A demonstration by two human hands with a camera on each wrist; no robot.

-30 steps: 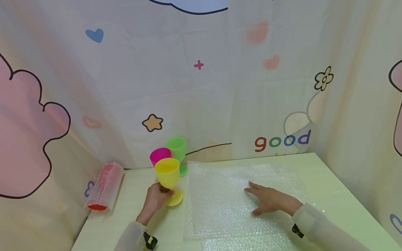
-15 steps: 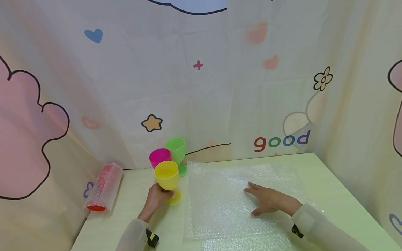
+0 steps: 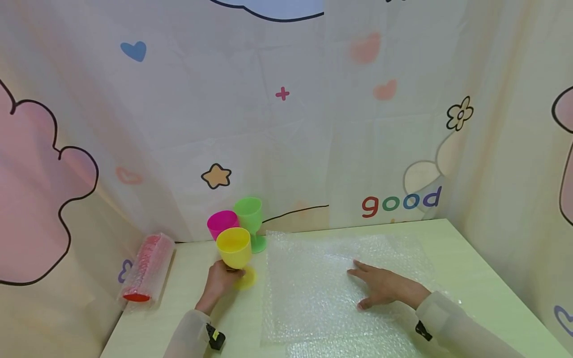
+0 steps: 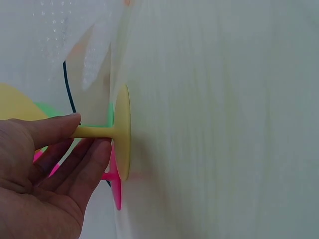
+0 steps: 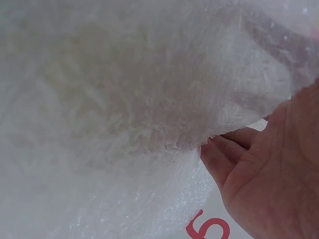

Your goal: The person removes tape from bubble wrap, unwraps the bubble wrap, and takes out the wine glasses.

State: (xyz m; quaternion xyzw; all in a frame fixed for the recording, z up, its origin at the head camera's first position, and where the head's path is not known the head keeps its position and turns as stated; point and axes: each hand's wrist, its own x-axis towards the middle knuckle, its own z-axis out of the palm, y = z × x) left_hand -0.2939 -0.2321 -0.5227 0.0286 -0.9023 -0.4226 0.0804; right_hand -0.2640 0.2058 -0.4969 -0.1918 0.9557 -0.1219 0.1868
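Note:
My left hand (image 3: 221, 281) pinches the stem of a yellow plastic goblet (image 3: 234, 248) between thumb and fingers. The goblet is upright, and its round base (image 4: 122, 132) shows close over the tabletop in the left wrist view. Just behind it stand a pink goblet (image 3: 222, 222), partly hidden by the yellow cup, and a green goblet (image 3: 248, 214). To the right, my right hand (image 3: 385, 287) rests with spread fingers on a sheet of clear bubble wrap (image 3: 313, 298). In the right wrist view, that hand's fingertips (image 5: 209, 154) press against the wrap.
A red item rolled in bubble wrap (image 3: 148, 268) lies at the table's left edge. Another strip of bubble wrap (image 3: 349, 346) shows at the near edge, below the large sheet. A printed curtain (image 3: 286, 134) closes off the back and sides of the pale table (image 3: 461, 268).
The yellow goblet in my left hand has come down and slightly left. The pink and green cups behind it have shifted a little left. My right hand has stayed in place.

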